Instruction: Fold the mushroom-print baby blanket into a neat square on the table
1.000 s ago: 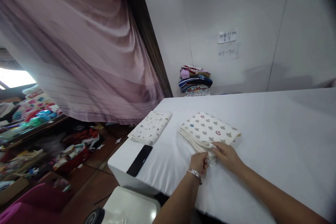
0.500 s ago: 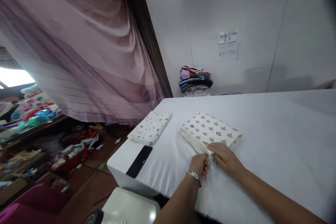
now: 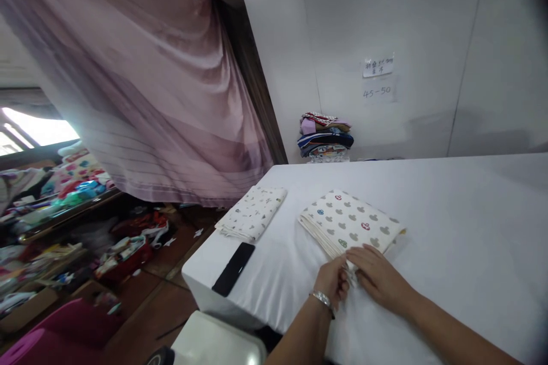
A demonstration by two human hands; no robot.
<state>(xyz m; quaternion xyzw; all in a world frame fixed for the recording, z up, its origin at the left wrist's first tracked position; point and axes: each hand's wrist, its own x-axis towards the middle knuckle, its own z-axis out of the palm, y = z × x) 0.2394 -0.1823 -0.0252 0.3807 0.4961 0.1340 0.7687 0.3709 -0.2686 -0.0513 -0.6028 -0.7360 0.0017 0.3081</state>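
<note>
A folded cream cloth printed with grey and coloured mouse-head shapes point(image 3: 351, 224) lies on the white table point(image 3: 449, 228). My left hand point(image 3: 331, 280), with a metal bracelet at the wrist, pinches the cloth's near corner with curled fingers. My right hand point(image 3: 379, 274) rests on the same corner, fingers bent and pressing the fabric down. Both hands meet at the cloth's near edge.
A second folded white patterned cloth point(image 3: 252, 213) lies to the left, with a black phone point(image 3: 233, 268) near the table's corner. A stack of folded fabrics point(image 3: 325, 134) stands against the wall. A mauve curtain point(image 3: 141, 85) hangs at left above cluttered goods on the floor. A white stool point(image 3: 218, 342) stands below.
Both hands have stayed at the cloth's near corner, closing slightly tighter together. The camera view has shifted a little, so everything sits somewhat lower and to the right.
</note>
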